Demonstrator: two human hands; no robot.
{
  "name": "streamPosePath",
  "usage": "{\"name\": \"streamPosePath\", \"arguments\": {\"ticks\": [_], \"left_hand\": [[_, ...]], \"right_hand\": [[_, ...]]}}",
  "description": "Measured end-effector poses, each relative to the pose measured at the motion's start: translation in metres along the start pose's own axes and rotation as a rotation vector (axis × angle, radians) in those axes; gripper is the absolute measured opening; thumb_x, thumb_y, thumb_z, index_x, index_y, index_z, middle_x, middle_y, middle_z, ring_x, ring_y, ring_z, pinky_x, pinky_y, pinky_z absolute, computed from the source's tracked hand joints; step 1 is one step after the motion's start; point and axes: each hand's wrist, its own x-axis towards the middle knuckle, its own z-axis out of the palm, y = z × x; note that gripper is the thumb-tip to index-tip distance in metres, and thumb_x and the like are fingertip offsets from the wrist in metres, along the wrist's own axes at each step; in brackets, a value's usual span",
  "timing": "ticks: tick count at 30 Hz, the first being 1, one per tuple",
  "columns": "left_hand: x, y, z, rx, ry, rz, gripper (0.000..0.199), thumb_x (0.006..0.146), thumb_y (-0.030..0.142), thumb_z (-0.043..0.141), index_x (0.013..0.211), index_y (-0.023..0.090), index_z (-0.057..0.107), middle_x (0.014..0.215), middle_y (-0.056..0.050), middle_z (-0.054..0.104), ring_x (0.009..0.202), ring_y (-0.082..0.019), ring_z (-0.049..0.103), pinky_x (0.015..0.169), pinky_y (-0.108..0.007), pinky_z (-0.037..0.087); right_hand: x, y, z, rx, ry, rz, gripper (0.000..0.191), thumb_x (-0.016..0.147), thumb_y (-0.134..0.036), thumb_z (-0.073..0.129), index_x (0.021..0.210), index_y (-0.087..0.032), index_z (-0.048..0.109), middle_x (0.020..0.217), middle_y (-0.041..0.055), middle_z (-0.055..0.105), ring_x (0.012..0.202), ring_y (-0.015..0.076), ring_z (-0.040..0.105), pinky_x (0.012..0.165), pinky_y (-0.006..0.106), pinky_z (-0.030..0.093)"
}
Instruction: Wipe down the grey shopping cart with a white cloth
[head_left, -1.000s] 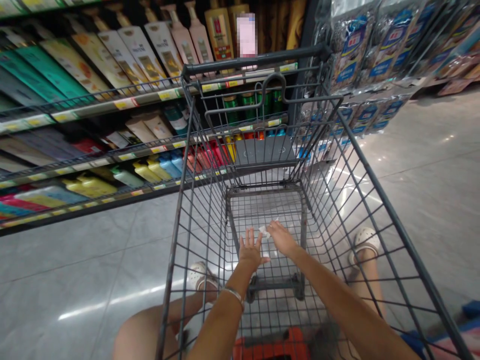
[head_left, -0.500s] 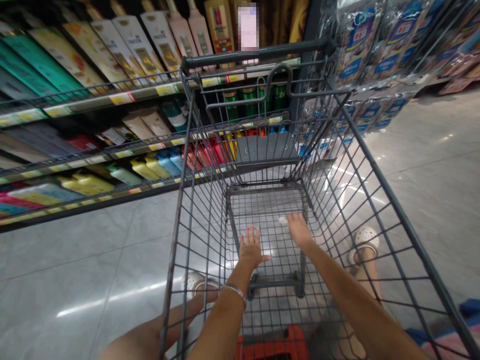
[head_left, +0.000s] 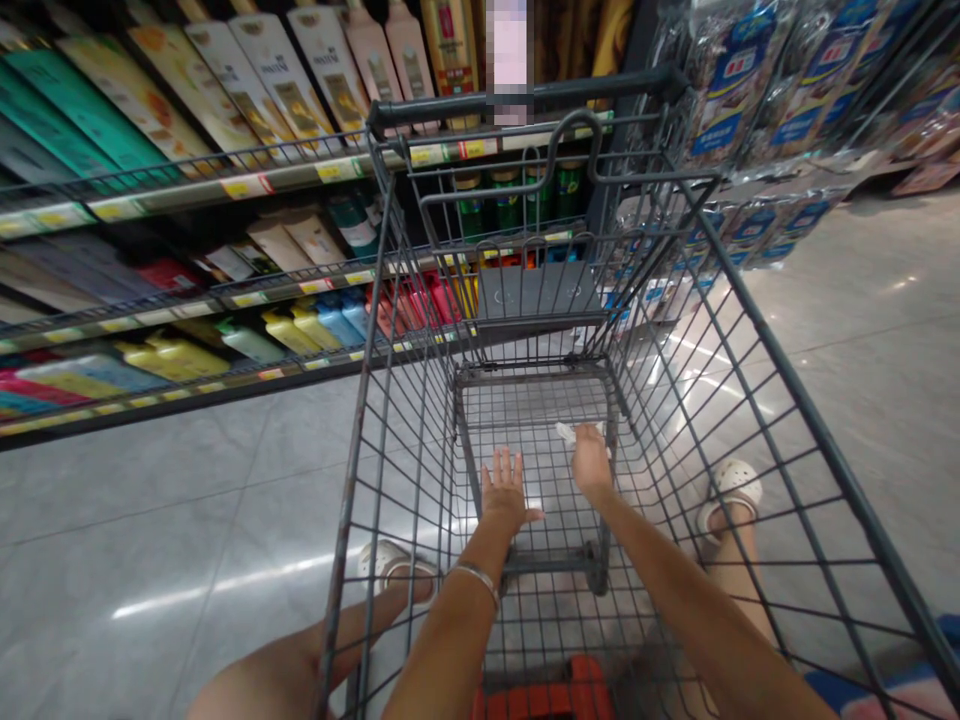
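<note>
Both of my hands are inside a grey wire shopping cart (head_left: 795,375), low over its mesh bottom. My left hand (head_left: 502,490) lies flat with its fingers spread and nothing in it; a silver bracelet (head_left: 477,574) circles that wrist. To its right, my right hand (head_left: 592,465) is closed around a crumpled white tissue (head_left: 567,433), whose ends stick out on both sides of the fingers. The tissue is near the right side of the cart's bottom frame.
Shelves of bottles (head_left: 300,75) stand at the upper left. Bagged goods (head_left: 739,85) hang at the upper right. An orange-red object (head_left: 547,698) shows through the mesh at the bottom. White clogs (head_left: 733,492) stand on the floor at both sides of the cart.
My right hand has shifted slightly, and more of the white tissue now shows around it. My left hand stays spread in nearly the same spot. The view has moved a little.
</note>
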Motion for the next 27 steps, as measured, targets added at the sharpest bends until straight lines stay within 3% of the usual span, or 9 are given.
{"name": "streamPosePath", "arguments": {"ticks": [4, 8, 13, 16, 19, 24, 27], "left_hand": [[0.001, 0.001, 0.001, -0.003, -0.005, -0.004, 0.103, 0.077, 0.072, 0.042, 0.149, 0.011, 0.002, 0.158, -0.017, -0.001, 0.146, -0.036, -0.001, 0.115, -0.059, 0.015], [-0.002, 0.001, 0.001, -0.006, -0.007, -0.007, 0.099, 0.08, 0.069, 0.041, 0.149, 0.009, 0.002, 0.157, -0.017, -0.002, 0.146, -0.034, -0.004, 0.116, -0.057, 0.011], [-0.005, -0.003, 0.0, -0.005, -0.039, 0.009, 0.092, 0.081, 0.067, 0.039, 0.149, 0.011, 0.013, 0.157, -0.014, 0.012, 0.146, -0.031, -0.004, 0.117, -0.054, 0.01], [-0.005, -0.004, -0.003, -0.004, -0.038, -0.005, 0.097, 0.078, 0.071, 0.041, 0.149, 0.008, 0.016, 0.157, -0.017, 0.01, 0.146, -0.033, -0.004, 0.117, -0.053, 0.013], [-0.005, -0.004, -0.007, -0.004, -0.016, -0.019, 0.097, 0.078, 0.072, 0.046, 0.15, 0.014, 0.016, 0.159, -0.016, 0.007, 0.146, -0.034, 0.002, 0.117, -0.056, 0.014], [-0.005, -0.013, -0.021, -0.007, -0.022, -0.008, 0.066, 0.085, 0.054, 0.054, 0.141, 0.023, 0.036, 0.155, -0.011, 0.026, 0.14, -0.033, 0.027, 0.113, -0.062, 0.02], [-0.005, -0.019, -0.029, -0.013, -0.017, -0.036, 0.055, 0.087, 0.047, 0.056, 0.134, 0.021, 0.044, 0.147, -0.011, 0.038, 0.133, -0.031, 0.038, 0.109, -0.059, 0.03]], "right_hand": [[0.0, -0.014, 0.001, 0.066, -0.023, -0.056, 0.03, 0.092, -0.036, 0.055, 0.117, -0.019, 0.057, 0.122, 0.0076, 0.058, 0.104, 0.0192, 0.059, 0.089, 0.041, 0.051], [-0.007, -0.051, 0.012, 0.141, -0.104, -0.206, 0.03, 0.092, -0.035, 0.055, 0.116, -0.018, 0.058, 0.119, 0.007, 0.06, 0.103, 0.019, 0.06, 0.087, 0.041, 0.052], [-0.014, -0.084, 0.021, 0.168, -0.187, -0.346, 0.031, 0.091, -0.036, 0.056, 0.117, -0.018, 0.057, 0.121, 0.0074, 0.059, 0.104, 0.0196, 0.06, 0.089, 0.042, 0.052], [-0.013, -0.071, 0.012, 0.119, -0.244, -0.394, 0.032, 0.091, -0.036, 0.057, 0.117, -0.017, 0.057, 0.119, 0.0072, 0.059, 0.103, 0.0196, 0.06, 0.088, 0.042, 0.052], [-0.014, -0.036, -0.008, 0.037, -0.27, -0.37, 0.032, 0.091, -0.036, 0.057, 0.117, -0.017, 0.057, 0.12, 0.0073, 0.059, 0.104, 0.0198, 0.06, 0.088, 0.042, 0.052], [-0.017, 0.026, -0.043, -0.108, -0.218, -0.156, 0.033, 0.091, -0.036, 0.057, 0.119, -0.019, 0.056, 0.125, 0.008, 0.057, 0.108, 0.0208, 0.058, 0.091, 0.043, 0.051], [-0.016, 0.039, -0.05, -0.152, -0.211, -0.046, 0.034, 0.091, -0.037, 0.057, 0.119, -0.018, 0.056, 0.122, 0.0082, 0.058, 0.105, 0.0202, 0.059, 0.089, 0.042, 0.051]]}}
